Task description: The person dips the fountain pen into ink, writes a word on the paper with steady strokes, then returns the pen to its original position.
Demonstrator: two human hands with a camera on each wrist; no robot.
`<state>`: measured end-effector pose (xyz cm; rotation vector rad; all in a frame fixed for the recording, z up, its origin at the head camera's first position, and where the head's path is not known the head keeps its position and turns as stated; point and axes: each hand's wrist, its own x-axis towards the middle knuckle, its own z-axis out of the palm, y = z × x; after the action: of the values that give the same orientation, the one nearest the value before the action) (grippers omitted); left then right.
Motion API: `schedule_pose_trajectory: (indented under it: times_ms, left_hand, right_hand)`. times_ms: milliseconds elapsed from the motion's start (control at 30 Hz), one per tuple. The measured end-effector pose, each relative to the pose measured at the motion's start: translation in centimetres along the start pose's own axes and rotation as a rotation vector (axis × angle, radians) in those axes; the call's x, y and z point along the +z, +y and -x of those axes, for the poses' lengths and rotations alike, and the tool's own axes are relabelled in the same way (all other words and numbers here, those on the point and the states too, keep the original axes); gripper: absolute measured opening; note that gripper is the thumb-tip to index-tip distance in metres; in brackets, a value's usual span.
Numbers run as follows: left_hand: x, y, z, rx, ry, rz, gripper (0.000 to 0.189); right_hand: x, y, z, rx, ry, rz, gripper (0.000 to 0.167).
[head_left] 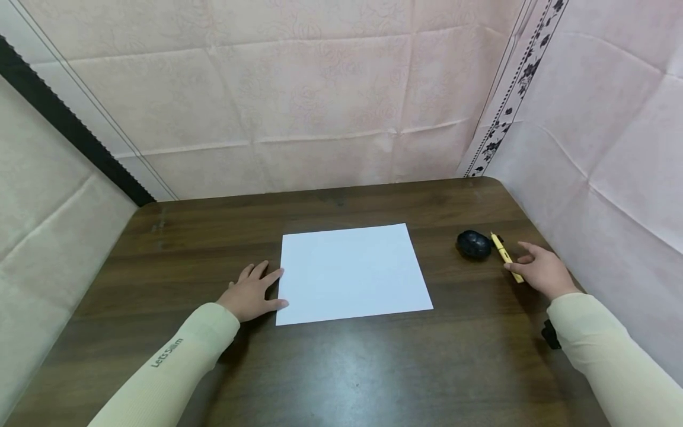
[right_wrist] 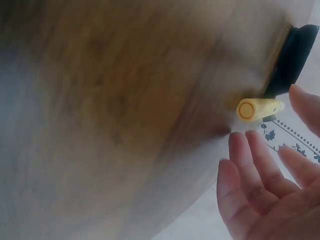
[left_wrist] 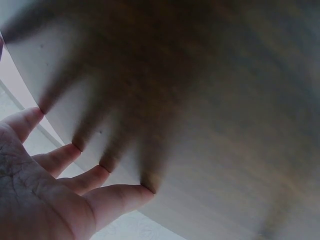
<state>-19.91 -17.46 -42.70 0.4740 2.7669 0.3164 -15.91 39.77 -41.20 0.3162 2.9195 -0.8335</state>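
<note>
A blank white sheet of paper (head_left: 352, 273) lies flat on the table. My left hand (head_left: 251, 296) is spread at its left edge, with the thumb and forefinger tips on the paper; in the left wrist view the fingertips of this hand (left_wrist: 55, 185) press down on the surface. On the right lies a slim yellow pen (head_left: 504, 252), its round end towards the camera in the right wrist view. My right hand (head_left: 541, 273) is beside this pen, thumb at its near part. In the right wrist view the fingers (right_wrist: 265, 175) are loosely bent and spread, not closed round the pen.
A glossy black rounded object (head_left: 474, 244) sits just left of the pen. The brown wooden table (head_left: 347, 362) is bordered by pale cloth walls (head_left: 320, 107) at the back and both sides. The right-hand cloth (head_left: 629, 148) comes close to my right hand.
</note>
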Motion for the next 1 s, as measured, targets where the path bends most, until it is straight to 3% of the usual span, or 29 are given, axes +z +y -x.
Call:
schedule_pose_trajectory:
  times_ms: [1000]
  left_hand:
    - [0.05, -0.02, 0.01, 0.004, 0.003, 0.000, 0.081]
  right_hand:
    - [-0.21, -0.13, -0.22, 0.047, -0.074, 0.068, 0.061]
